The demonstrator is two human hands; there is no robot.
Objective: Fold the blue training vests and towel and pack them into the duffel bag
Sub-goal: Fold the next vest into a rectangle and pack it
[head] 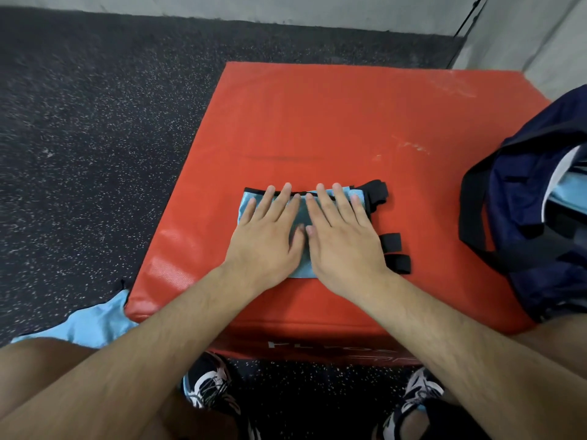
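left grip [266, 236] and right grip [343, 239] lie flat side by side, fingers straight and slightly spread, palms pressing down on a folded blue vest [245, 206]; neither curls round anything. nearest, a left shoe [206, 385] and a right shoe [419, 392], dark and white, stand on the speckled floor [95, 122] just before the near edge of a red padded box [317, 115]. a light blue cloth [95, 322] lies off the box's near left corner, beside the person's left knee. the vest sits on the box about midway between its left and right edges. black straps [392, 242] stick out from the vest's right side onto the red top. at the right edge rests a navy duffel bag [533, 192] with black handles, light blue fabric [568, 185] showing inside. beyond the far edge lies more floor, then a grey wall [317, 11].
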